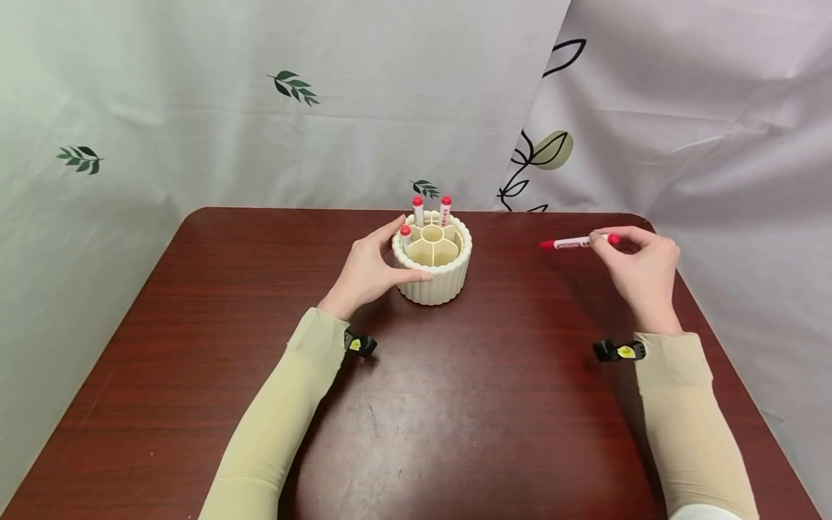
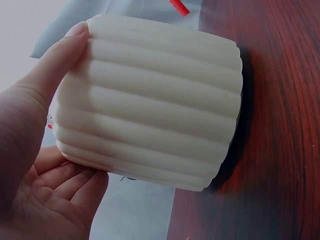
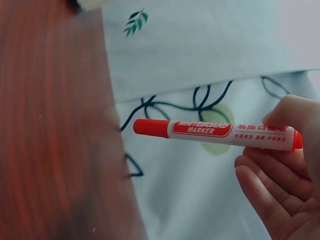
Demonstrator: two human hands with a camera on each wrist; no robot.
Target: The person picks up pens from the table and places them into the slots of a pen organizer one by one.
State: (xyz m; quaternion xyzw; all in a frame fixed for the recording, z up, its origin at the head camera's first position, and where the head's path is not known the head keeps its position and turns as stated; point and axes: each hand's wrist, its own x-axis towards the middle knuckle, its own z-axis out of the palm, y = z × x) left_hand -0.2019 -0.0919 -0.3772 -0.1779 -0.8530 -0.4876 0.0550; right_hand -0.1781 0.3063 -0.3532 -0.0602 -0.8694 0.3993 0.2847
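A cream, ribbed pen holder (image 1: pixel 434 285) with a scalloped rim and several compartments stands toward the back of the table. Three red-capped markers (image 1: pixel 445 211) stick up from its left and rear compartments. My left hand (image 1: pixel 367 271) grips the holder from the left, thumb at the near side and fingers round the far side; in the left wrist view the thumb (image 2: pixel 75 45) presses near the rim. At the right, my right hand (image 1: pixel 643 271) pinches a red-and-white whiteboard marker (image 3: pixel 210 134) near one end. The marker lies roughly level above the table, its red cap pointing left toward the holder.
The dark red-brown wooden table (image 1: pixel 416 419) spreads around both arms. Behind it hangs a pale curtain (image 1: pixel 195 108) with leaf prints, close to the table's back edge. A small black camera (image 1: pixel 360 344) is strapped at the left wrist, another (image 1: pixel 619 352) at the right.
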